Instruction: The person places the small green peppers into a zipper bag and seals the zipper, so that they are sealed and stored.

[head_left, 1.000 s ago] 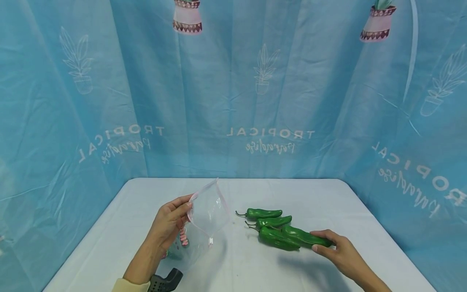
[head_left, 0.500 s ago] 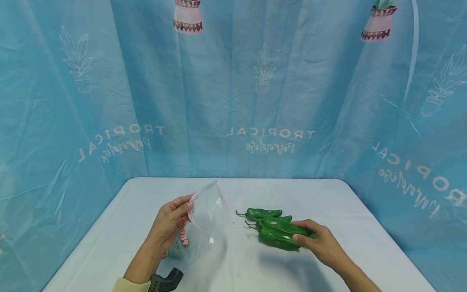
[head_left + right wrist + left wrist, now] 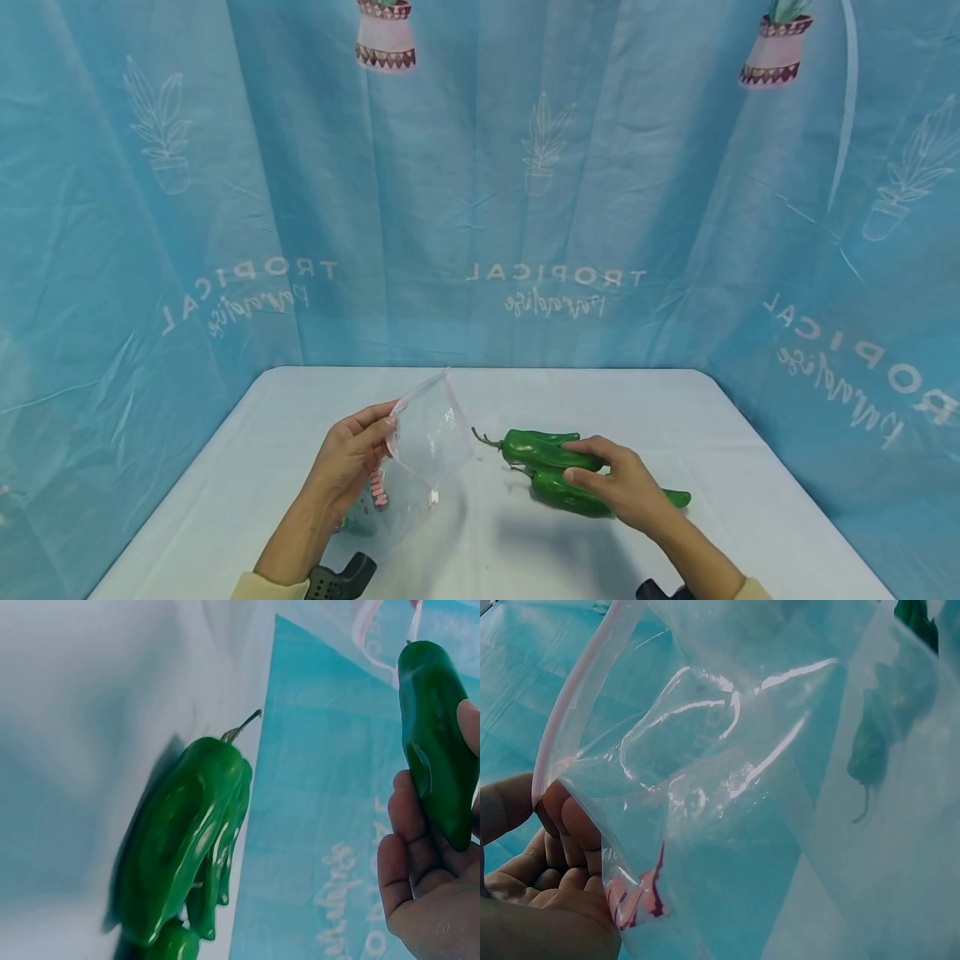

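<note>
Though slender, glossy green pepper

The bag is left of the peppers on the table, the curtain behind.

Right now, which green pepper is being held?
The pepper in the right hand, its broad end toward the clear bag. The hand's grip sets it apart: the other peppers lie close together on the white table, unheld.
</note>
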{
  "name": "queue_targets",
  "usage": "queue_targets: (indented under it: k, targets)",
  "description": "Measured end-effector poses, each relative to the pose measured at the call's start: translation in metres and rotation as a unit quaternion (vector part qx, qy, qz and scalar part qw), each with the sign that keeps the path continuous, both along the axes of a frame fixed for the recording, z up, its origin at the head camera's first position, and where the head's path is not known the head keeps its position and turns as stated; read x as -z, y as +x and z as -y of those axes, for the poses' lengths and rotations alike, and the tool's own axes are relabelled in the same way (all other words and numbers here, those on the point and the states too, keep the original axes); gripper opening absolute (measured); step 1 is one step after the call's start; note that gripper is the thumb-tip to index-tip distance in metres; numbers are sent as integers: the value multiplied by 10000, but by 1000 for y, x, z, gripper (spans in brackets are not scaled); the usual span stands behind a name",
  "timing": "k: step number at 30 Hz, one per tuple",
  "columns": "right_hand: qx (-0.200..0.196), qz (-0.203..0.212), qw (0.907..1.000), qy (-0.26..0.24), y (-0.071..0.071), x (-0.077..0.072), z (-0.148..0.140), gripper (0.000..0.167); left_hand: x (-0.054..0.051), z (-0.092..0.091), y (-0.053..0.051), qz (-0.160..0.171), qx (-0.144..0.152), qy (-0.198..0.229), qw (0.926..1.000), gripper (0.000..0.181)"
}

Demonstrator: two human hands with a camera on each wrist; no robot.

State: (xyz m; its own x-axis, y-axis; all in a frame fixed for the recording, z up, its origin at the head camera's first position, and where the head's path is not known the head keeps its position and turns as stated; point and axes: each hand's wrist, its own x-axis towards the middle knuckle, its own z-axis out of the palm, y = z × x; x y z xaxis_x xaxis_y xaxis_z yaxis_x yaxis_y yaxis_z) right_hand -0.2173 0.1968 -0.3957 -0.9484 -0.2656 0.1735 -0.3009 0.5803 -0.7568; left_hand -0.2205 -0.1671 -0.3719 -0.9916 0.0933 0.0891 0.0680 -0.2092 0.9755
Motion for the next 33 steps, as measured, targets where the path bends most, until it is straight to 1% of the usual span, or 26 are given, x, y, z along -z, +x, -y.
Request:
queue_targets:
  k: [5, 13, 19, 25, 33]
  targets:
    - [-4, -72, 10000, -8, -7, -3, 15, 37, 0, 0, 0, 13, -14, -4, 10000, 44]
    - [-92, -94, 9999, 3, -17, -3, 34, 36, -1, -1, 0, 27, 28, 56, 10000, 39]
    - [-168, -217, 9995, 173, -20, -6, 46, 36, -1, -1, 0, 9, 32, 24, 10000, 39]
    - [-155, -170, 9994, 268, -23, -11, 57, 35, -2, -2, 1, 34, 16, 32, 10000, 39]
    - [-368, -263, 9981, 419, -27, -14, 69, 40, -2, -2, 1, 98, -33, -46, 9999, 46]
